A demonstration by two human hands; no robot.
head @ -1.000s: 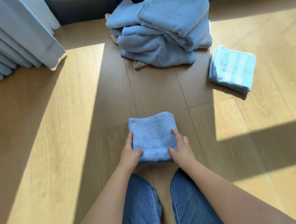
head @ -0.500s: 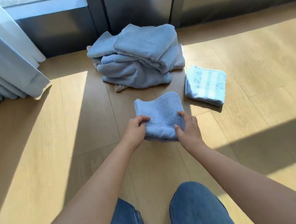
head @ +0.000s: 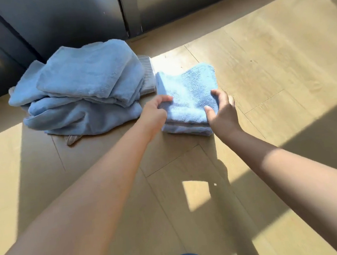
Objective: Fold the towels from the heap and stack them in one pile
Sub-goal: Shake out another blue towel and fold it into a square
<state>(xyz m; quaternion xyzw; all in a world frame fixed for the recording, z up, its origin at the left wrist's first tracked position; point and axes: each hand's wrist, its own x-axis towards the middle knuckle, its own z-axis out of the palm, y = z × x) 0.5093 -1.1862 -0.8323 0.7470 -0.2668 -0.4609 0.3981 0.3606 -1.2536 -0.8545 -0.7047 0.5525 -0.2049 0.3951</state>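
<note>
- Here, folded towel (head: 189, 93) gripped at its two near corners: left hand (head: 155, 113) pinched shut on the left edge, right hand (head: 222, 114) curled over the right near corner, thumb on top and fingers wrapped round the side.
- Held from both sides, probably to keep the layers from sliding apart during placement.
- Located on the wooden floor (head: 270, 66), just right of the heap (head: 81, 90) of unfolded blue towels, apparently touching it at the far left corner.
- Set on a lower folded layer (head: 186, 128), visible as a paler band along the near edge; separate towel or same one, cannot tell.
- Placed close beside the heap, likely to keep the reach for the next towel short.
- Shape near square, so long axis weak; slightly longer running away from the wearer.
- Thick folded edge facing the wearer; far edge raised in a shallow wave, pointing toward the dark wall panels (head: 75, 19).
- Top face level, not yet pressed flat.
</note>
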